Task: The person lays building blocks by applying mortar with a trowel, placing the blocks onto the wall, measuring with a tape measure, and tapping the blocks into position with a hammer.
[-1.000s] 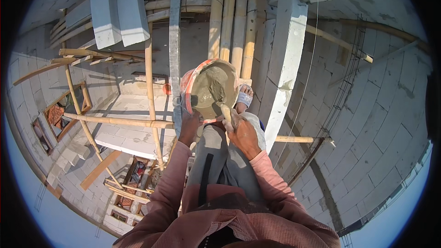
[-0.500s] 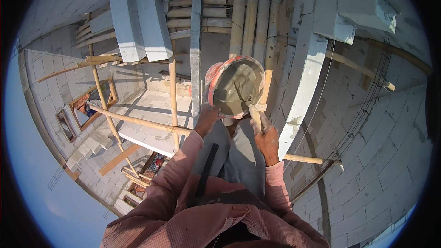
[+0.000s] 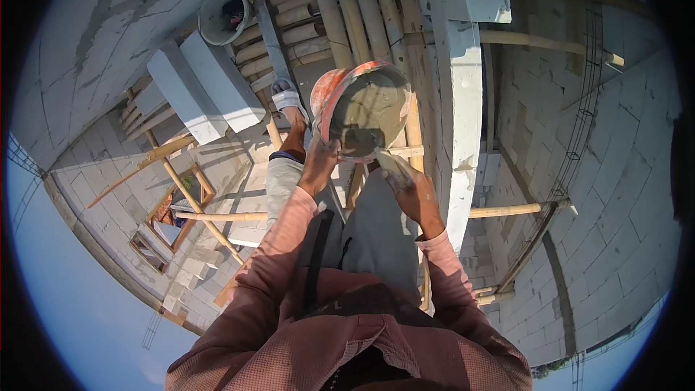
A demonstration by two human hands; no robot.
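The person stands high up on a platform of bamboo poles (image 3: 340, 22), looking down at two hands and a bucket.

The left hand (image 3: 321, 166) grips the near rim of an orange bucket (image 3: 362, 101). Its fingers are curled tight on the rim. The bucket is tipped toward the person, so its round mouth shows. Grey wet mortar (image 3: 371, 112) fills it.

The right hand (image 3: 413, 188) holds a trowel (image 3: 376, 156). Its fingers are wrapped around the handle. The flat blade is smeared with mortar and its tip sits at the lower lip of the bucket, touching the grey mix.

Just to the right of the bucket runs the top edge of a white block wall (image 3: 456, 101). It is a long, narrow strip, and the bucket is close beside it. Past that edge the wall drops far down.

To the left, one foot in a sandal (image 3: 284, 94) rests on a plank (image 3: 269, 29). Two white blocks (image 3: 203, 90) lie further left on the poles, and a grey pail (image 3: 224, 14) stands behind them. There is little flat room around the feet. Between the poles there are gaps, and the ground shows far below on the left.
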